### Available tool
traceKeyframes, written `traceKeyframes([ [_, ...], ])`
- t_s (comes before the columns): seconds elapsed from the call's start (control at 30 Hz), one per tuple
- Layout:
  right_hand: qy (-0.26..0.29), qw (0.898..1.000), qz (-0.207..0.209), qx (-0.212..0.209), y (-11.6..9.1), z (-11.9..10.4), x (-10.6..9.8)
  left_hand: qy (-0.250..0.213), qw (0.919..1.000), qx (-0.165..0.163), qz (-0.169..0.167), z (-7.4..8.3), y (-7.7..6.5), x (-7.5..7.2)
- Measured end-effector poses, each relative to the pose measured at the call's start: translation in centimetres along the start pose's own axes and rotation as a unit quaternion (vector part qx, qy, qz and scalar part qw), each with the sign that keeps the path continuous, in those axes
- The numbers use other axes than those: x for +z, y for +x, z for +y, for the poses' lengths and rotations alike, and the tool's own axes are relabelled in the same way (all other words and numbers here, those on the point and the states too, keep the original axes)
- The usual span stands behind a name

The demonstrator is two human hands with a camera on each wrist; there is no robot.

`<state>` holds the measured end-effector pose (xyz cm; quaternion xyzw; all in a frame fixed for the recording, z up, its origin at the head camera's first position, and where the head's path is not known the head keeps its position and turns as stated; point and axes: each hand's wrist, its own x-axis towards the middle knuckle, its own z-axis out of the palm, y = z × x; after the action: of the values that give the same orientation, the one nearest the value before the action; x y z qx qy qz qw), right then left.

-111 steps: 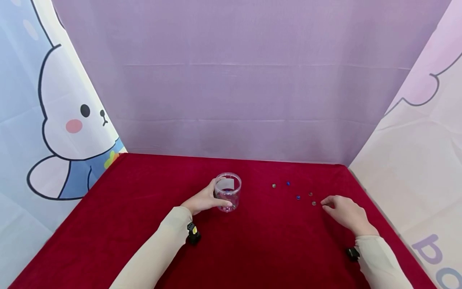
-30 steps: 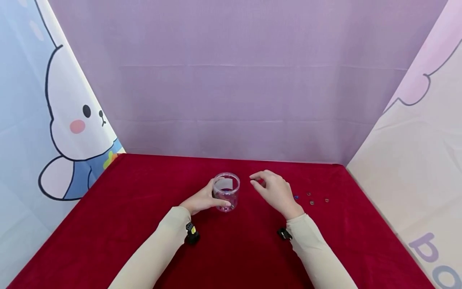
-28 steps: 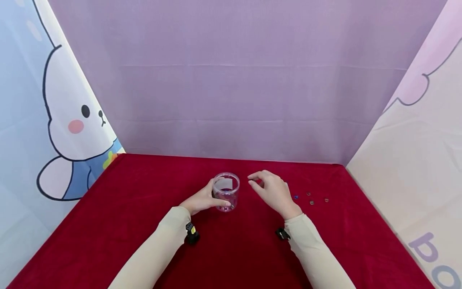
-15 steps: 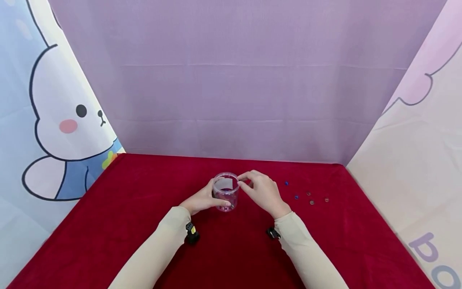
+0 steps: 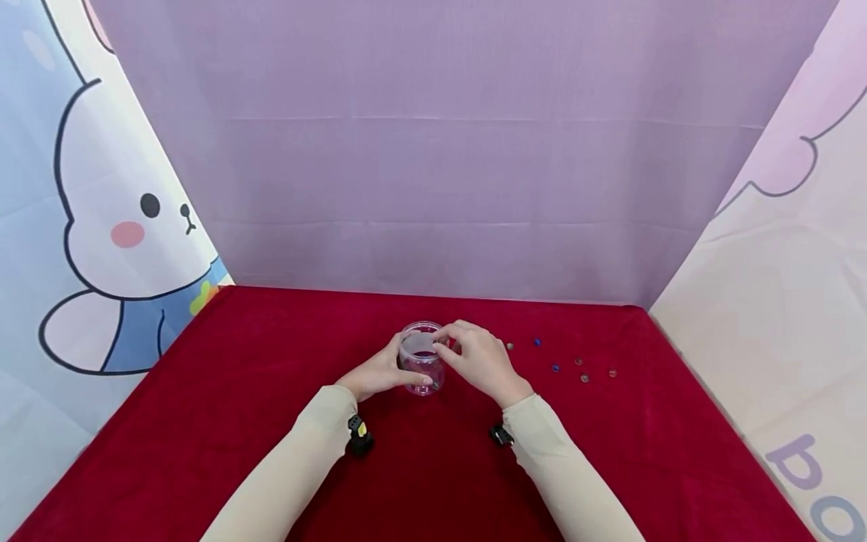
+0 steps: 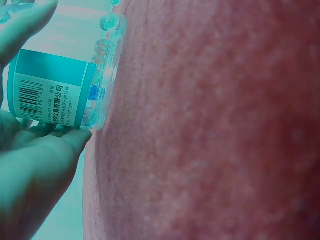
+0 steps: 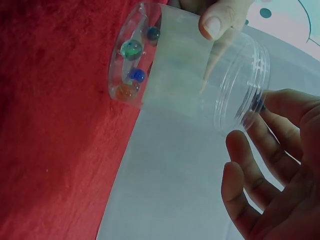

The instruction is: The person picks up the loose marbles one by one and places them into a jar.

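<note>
My left hand point(image 5: 382, 372) grips a clear plastic jar point(image 5: 423, 375) round its side, thumb in front. The jar stands upright on the red cloth, its mouth uncovered. Several glass marbles point(image 7: 132, 50) lie at its bottom, green, blue and orange among them. A printed label point(image 6: 50, 95) shows on the jar's side. At the rim, my right hand point(image 5: 479, 363) has thumb and forefinger together over the opening. Between those fingertips is a small dark marble point(image 7: 258, 103), partly hidden; the other fingers are loosely bent.
Several loose marbles, such as a blue marble point(image 5: 556, 368) and a brownish marble point(image 5: 612, 373), lie on the red cloth point(image 5: 420, 482) to the right of the jar. A purple curtain point(image 5: 433, 150) hangs behind, with printed cloths at both sides.
My right hand has moved left from the loose marbles at the right to the jar's mouth, uncovering marbles it had hidden. My left hand and the jar stay in place.
</note>
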<state>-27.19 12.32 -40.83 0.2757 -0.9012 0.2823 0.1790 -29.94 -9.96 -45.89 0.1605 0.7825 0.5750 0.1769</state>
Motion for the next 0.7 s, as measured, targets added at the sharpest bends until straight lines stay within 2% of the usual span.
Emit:
traceKeyframes([
  [0.37,-0.006,1.0,-0.011,0.0,0.09,0.15,-0.1,0.002,1.0,-0.001,-0.001,-0.04,0.08,0.14],
  [0.7,0.004,1.0,0.009,-0.01,-0.3,0.26,-0.26,0.003,1.0,-0.007,0.002,0.07,-0.07,0.25],
])
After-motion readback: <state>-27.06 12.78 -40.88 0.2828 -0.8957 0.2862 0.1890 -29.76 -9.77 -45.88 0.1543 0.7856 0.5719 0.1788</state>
